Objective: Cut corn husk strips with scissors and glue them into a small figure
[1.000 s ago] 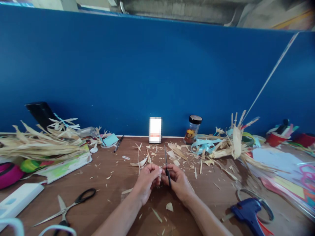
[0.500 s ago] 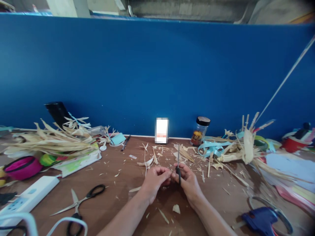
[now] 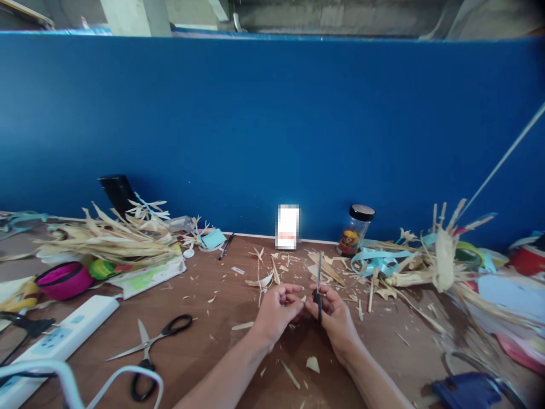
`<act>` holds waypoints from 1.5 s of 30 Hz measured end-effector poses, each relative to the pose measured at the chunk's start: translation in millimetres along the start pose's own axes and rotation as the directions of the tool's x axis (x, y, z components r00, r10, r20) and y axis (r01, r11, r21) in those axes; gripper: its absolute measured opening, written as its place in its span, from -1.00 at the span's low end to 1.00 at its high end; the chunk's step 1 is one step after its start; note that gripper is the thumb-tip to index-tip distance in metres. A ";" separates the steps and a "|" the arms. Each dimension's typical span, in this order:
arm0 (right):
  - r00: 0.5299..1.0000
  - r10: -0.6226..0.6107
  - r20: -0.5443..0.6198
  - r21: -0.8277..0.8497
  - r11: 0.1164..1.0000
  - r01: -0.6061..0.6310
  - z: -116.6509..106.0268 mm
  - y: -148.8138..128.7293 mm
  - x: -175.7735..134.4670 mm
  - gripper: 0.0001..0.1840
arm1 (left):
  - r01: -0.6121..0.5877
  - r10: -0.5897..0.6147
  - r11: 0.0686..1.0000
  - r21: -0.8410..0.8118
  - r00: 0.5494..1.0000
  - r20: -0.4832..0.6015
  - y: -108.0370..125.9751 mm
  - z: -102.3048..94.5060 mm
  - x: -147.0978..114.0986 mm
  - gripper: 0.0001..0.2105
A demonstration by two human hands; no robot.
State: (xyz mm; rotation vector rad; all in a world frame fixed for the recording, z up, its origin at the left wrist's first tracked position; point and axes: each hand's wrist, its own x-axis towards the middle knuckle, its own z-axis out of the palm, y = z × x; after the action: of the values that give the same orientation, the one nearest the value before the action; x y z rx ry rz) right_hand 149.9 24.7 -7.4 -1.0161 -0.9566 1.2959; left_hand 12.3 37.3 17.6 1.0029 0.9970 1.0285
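Near the middle of the table, my right hand [image 3: 336, 321] is closed around black-handled scissors [image 3: 319, 278], seen edge-on with the blades pointing up and away from me. Close beside it, my left hand [image 3: 279, 318] has its thumb and fingers pinched together. A small pale piece of corn husk [image 3: 304, 299] shows at those fingertips, almost touching the right thumb. Most of that piece is hidden by the fingers. Cut husk scraps [image 3: 313, 364] lie on the table around both hands, and a larger husk strip [image 3: 330, 269] rests just beyond the blades.
Open scissors [image 3: 146, 344] and a white power strip [image 3: 70, 335] lie at left, below a husk pile [image 3: 114, 238]. A lidded jar [image 3: 355, 230], light-blue ribbon [image 3: 378, 260] and a blue glue gun [image 3: 466, 391] are at right. A blue partition [image 3: 272, 125] rises behind.
My view has turned slightly left, so everything on the table appears farther right. Both hands keep nearly the same pose, and the pale husk piece shows more clearly at my left fingertips.
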 end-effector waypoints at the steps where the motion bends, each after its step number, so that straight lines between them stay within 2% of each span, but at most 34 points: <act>1: 1.000 0.005 -0.001 0.006 1.000 -0.005 0.6 -0.9 -0.3 -0.44 | -0.014 0.014 1.000 0.024 1.000 0.000 0.5 -0.1 -0.1 -0.65; 5: 1.000 -0.009 0.008 -0.002 1.000 0.009 0.9 -0.6 -0.2 -0.42 | -0.077 0.080 0.994 0.082 0.996 -0.032 -0.3 -0.7 0.9 -0.64; 10: 0.999 -0.019 0.027 -0.044 0.999 0.021 0.5 1.0 0.1 -0.45 | -0.102 0.107 0.991 0.081 0.992 -0.060 -4.8 -2.8 2.9 -0.67; 14: 0.999 0.013 0.042 -0.014 1.000 -0.013 1.9 -2.5 -1.4 -0.47 | -0.061 0.066 0.992 0.110 0.997 -0.037 -5.5 -2.9 2.6 -0.66; 18: 0.999 0.001 0.051 -0.006 1.000 -0.001 2.5 -3.8 -2.5 -0.50 | -0.021 0.018 0.984 0.177 1.000 0.021 -2.9 -1.0 0.5 -0.76; 20: 0.999 -0.010 0.047 -0.007 1.000 0.010 2.7 -3.6 -2.4 -0.51 | -0.004 0.002 0.981 0.195 1.000 0.008 -1.8 -0.9 -0.2 -0.78; 23: 0.999 -0.016 0.038 -0.012 1.000 0.017 2.7 -3.5 -1.5 -0.51 | 0.034 -0.033 0.984 0.177 0.999 -0.009 -2.0 -1.7 -0.2 -0.77; 29: 1.000 -0.022 0.018 -0.040 0.999 0.023 2.3 -2.8 -0.3 -0.51 | 0.054 -0.058 0.994 0.091 0.998 0.038 -1.6 -1.4 -0.6 -0.75; 32: 0.996 -0.043 0.083 -0.095 0.994 0.050 5.2 -2.5 -2.8 -0.56 | 0.053 -0.052 0.996 0.068 0.998 -0.022 -0.8 -2.4 0.6 -0.75; 37: 0.959 -0.040 0.282 -0.206 0.973 0.101 11.6 -3.7 -10.4 -0.66 | 0.024 -0.031 0.998 -0.059 0.992 -0.119 -2.5 -9.2 6.3 -0.74; 45: 0.938 0.047 0.343 -0.207 0.978 0.027 7.1 -6.4 -10.6 -0.67 | -0.001 -0.010 0.996 -0.094 0.993 -0.117 0.9 -11.2 6.8 -0.73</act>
State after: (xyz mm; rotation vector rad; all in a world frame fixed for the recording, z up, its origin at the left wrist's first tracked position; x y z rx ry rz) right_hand 144.5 14.4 0.9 -0.9679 -1.3829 1.4336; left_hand 2.8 46.0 14.7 0.8710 1.0367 1.1308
